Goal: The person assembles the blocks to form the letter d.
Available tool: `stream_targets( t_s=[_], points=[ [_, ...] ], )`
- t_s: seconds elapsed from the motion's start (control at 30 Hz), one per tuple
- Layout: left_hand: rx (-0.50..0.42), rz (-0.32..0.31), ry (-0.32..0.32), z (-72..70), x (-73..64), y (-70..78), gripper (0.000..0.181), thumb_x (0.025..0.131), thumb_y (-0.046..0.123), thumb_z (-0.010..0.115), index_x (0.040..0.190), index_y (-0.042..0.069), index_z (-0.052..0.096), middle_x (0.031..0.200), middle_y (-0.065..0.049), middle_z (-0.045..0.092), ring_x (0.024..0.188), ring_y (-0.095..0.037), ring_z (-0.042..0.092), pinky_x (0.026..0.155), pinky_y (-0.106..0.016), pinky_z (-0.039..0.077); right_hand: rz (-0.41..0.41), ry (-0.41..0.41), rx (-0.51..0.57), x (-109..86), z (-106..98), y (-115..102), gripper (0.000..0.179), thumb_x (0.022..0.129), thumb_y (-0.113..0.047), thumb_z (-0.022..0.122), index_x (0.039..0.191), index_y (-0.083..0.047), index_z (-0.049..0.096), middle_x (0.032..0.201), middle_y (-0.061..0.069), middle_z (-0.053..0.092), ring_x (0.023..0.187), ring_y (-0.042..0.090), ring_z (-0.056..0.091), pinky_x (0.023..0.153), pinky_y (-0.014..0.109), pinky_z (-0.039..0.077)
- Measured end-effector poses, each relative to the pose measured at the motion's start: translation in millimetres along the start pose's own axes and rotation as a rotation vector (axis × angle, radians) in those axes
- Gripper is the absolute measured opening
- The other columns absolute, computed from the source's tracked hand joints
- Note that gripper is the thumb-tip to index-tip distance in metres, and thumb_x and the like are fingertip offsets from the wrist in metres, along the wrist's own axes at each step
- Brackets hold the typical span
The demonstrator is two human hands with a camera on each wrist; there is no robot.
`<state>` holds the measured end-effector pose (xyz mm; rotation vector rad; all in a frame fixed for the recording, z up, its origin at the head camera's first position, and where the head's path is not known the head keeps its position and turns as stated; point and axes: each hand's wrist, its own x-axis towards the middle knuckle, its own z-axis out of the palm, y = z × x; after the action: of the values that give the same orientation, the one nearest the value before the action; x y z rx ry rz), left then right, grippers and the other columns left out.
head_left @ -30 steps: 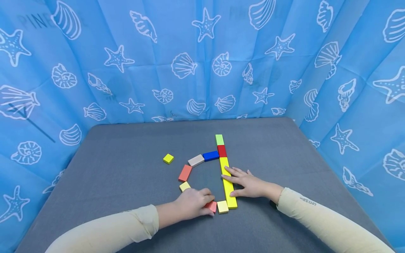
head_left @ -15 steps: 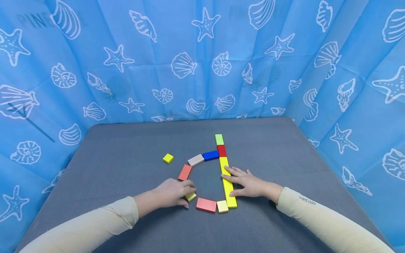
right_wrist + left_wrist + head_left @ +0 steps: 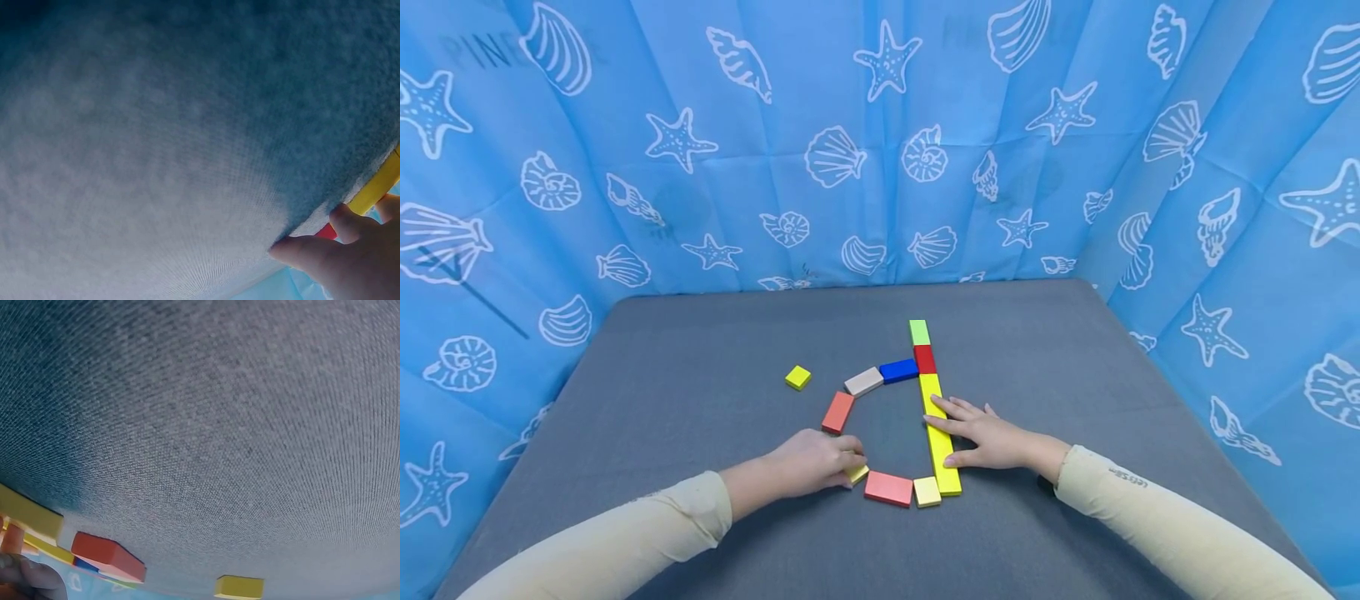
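Note:
My left hand [image 3: 820, 460] grips a pale yellow block [image 3: 857, 474], mostly hidden under its fingers, at the lower left of a curve of blocks. In the left wrist view that pale yellow block [image 3: 28, 512] shows at the edge, beside the fingers. Just right of it lies a coral block [image 3: 888, 488], then a small cream block [image 3: 927, 492]. On the right, my right hand [image 3: 988, 437] rests with spread fingers on a long yellow strip [image 3: 942, 450]. A coral block [image 3: 838, 412], a beige block [image 3: 864, 382] and a blue block [image 3: 898, 371] form the upper curve.
Beyond the yellow strip sit a red block [image 3: 925, 359] and a light green block [image 3: 919, 332] in line with it. A small bright yellow block [image 3: 798, 377] lies apart at the left. A blue shell-print curtain [image 3: 880, 208] borders the grey table [image 3: 715, 358].
My left hand has left the lower coral block and moved left to the pale yellow block, which has shifted nearer and to the right. My right hand has stayed in place.

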<state>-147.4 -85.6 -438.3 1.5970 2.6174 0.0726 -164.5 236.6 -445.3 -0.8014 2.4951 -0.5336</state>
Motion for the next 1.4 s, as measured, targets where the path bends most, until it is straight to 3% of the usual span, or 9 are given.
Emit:
stream_targets(
  t_s=[0.17, 0.27, 0.43, 0.57, 0.9, 1.17, 1.4],
  points=[
    [-0.020, 0.004, 0.053, -3.3, -6.1, -7.4, 0.048, 0.087, 0.038, 0.071, 0.126, 0.010, 0.065, 0.124, -0.002, 0.060, 0.086, -0.007, 0.063, 0.071, -0.022, 0.051, 0.001, -0.001, 0.004, -0.1, 0, 0, 0.072, 0.091, -0.047, 0.063, 0.152, -0.021, 0.036, 0.162, 0.007, 0.015, 0.145, 0.039, 0.011, 0.103, 0.074, 0.008],
    [-0.001, -0.074, 0.050, -7.8, -11.4, -17.6, 0.061, 0.085, 0.042, 0.072, 0.132, 0.006, 0.059, 0.132, -0.009, 0.056, 0.086, -0.013, 0.065, 0.072, -0.028, 0.053, 0.002, 0.000, 0.006, 0.2, 1, 0, 0.072, 0.091, -0.048, 0.063, 0.152, -0.021, 0.036, 0.162, 0.007, 0.015, 0.145, 0.039, 0.012, 0.102, 0.074, 0.008],
    [-0.052, -0.325, -0.142, -9.5, -15.8, -28.8, 0.077, 0.086, 0.052, 0.066, 0.146, 0.008, 0.045, 0.148, -0.013, 0.042, 0.105, -0.025, 0.062, 0.085, -0.040, 0.051, 0.002, -0.001, 0.002, -0.4, 1, 1, 0.071, 0.091, -0.047, 0.063, 0.152, -0.021, 0.036, 0.161, 0.007, 0.016, 0.145, 0.039, 0.012, 0.102, 0.074, 0.008],
    [-0.107, -0.424, -0.228, -4.6, -16.0, -29.2, 0.078, 0.090, 0.060, 0.055, 0.150, 0.013, 0.038, 0.155, -0.011, 0.033, 0.112, -0.027, 0.059, 0.090, -0.042, 0.048, 0.001, -0.001, -0.002, -0.7, 1, 2, 0.071, 0.091, -0.048, 0.062, 0.152, -0.021, 0.036, 0.161, 0.007, 0.016, 0.145, 0.039, 0.012, 0.102, 0.074, 0.008],
    [-0.189, -0.463, -0.149, 2.1, -13.0, -15.6, 0.078, 0.093, 0.059, 0.052, 0.149, 0.005, 0.039, 0.155, -0.016, 0.030, 0.112, -0.029, 0.060, 0.089, -0.043, 0.049, 0.011, -0.009, 0.009, -0.1, 0, 1, 0.072, 0.091, -0.048, 0.063, 0.152, -0.022, 0.036, 0.162, 0.006, 0.015, 0.145, 0.038, 0.011, 0.103, 0.073, 0.007],
    [-0.136, -0.502, -0.124, 4.8, -8.7, -7.3, 0.076, 0.092, 0.058, 0.054, 0.146, 0.004, 0.044, 0.152, -0.016, 0.034, 0.102, -0.025, 0.063, 0.083, -0.041, 0.051, 0.015, -0.014, 0.005, 0.3, -1, -1, 0.072, 0.091, -0.049, 0.063, 0.152, -0.021, 0.036, 0.162, 0.007, 0.015, 0.145, 0.040, 0.011, 0.103, 0.074, 0.006],
    [-0.178, -0.505, -0.074, 3.5, -7.0, -7.3, 0.074, 0.094, 0.056, 0.052, 0.146, 0.004, 0.043, 0.156, -0.014, 0.029, 0.092, -0.022, 0.064, 0.079, -0.040, 0.052, 0.016, -0.016, 0.010, 1.4, -1, -1, 0.072, 0.091, -0.049, 0.063, 0.152, -0.021, 0.036, 0.162, 0.007, 0.015, 0.145, 0.040, 0.011, 0.103, 0.074, 0.006]
  ],
)
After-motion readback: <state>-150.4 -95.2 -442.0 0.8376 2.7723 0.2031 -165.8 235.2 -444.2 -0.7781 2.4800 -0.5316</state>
